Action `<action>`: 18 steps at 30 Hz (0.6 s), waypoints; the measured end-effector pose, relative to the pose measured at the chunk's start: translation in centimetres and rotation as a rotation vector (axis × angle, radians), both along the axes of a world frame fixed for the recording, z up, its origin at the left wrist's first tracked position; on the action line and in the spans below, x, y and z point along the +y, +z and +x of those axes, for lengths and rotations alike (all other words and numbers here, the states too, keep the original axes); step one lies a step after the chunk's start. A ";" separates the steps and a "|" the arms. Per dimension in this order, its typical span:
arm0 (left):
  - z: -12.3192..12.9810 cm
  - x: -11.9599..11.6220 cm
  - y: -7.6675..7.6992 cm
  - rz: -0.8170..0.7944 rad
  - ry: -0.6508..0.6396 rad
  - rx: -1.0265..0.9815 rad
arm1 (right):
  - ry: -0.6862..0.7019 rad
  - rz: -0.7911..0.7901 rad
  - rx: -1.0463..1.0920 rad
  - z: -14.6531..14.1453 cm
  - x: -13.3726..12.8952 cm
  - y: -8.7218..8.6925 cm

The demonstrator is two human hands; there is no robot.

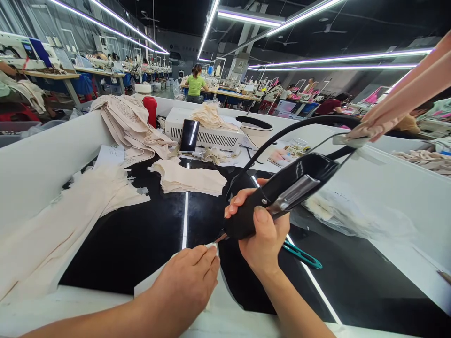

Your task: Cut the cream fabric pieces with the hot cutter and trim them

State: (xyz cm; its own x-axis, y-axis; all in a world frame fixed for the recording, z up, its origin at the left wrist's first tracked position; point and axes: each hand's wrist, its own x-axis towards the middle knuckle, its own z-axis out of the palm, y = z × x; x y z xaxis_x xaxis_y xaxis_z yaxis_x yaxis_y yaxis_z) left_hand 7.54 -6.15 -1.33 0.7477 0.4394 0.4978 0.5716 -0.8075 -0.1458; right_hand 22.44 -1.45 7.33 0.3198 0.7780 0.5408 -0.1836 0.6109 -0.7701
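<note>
My right hand (266,230) is wrapped around a black corded hand tool (278,195) with a metal lever along its side. Its narrow metal tip (221,237) points down and left, close to the fingertips of my left hand (188,279). Those fingers are pressed together on the edge of a pale fabric piece (151,281), mostly covered by the hand. Whether the tip touches the fabric I cannot tell. From the upper right, a pink cloth strap (405,94) runs down to the tool's black cable (299,124).
A stack of cream fabric pieces (190,178) lies on the black tabletop (141,244). Longer cloth strips (52,225) cover the left side. Behind stand a phone (189,135) and a white vented box (211,137). A teal-handled tool (303,255) and a plastic bag (352,216) lie right.
</note>
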 end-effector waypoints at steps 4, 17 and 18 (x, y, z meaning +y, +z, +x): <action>-0.1 0.0 0.1 0.006 -0.007 -0.011 | 0.005 -0.017 0.027 -0.2 -0.1 0.2; -0.3 0.0 -0.4 -0.041 -0.023 0.046 | 0.065 -0.004 -0.007 -0.6 -0.2 0.1; -0.3 0.1 -0.4 -0.037 -0.020 0.031 | 0.070 0.005 -0.005 -0.5 -0.2 0.2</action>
